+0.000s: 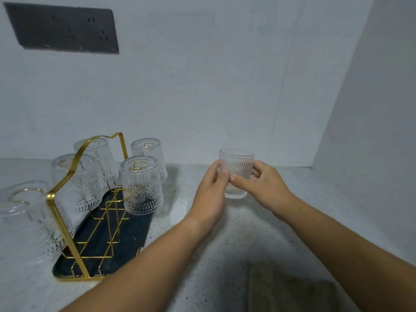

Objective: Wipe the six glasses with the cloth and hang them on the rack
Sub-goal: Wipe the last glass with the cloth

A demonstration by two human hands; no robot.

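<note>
While I watch through the head camera, both hands meet on one embossed glass, which stands upright, mouth up, to the right of the gold wire rack and well apart from it. My view shows the left hand curled round the glass's left side with the thumb laid on its front, and the right hand gripping the right side, its forefinger reaching across the front towards that thumb. I cannot tell whether the base touches the speckled countertop or sits just above it. On the rack, five glasses hang mouth down over the pegs, three on the left side of the handle and two on the right. One looped peg at the near right stands bare. The rack sits on a dark tray. The cloth, a dull olive-brown, lies flat on the countertop at the lower right, under the right forearm and apart from both hands. A dark socket panel is on the wall at the upper left.
</note>
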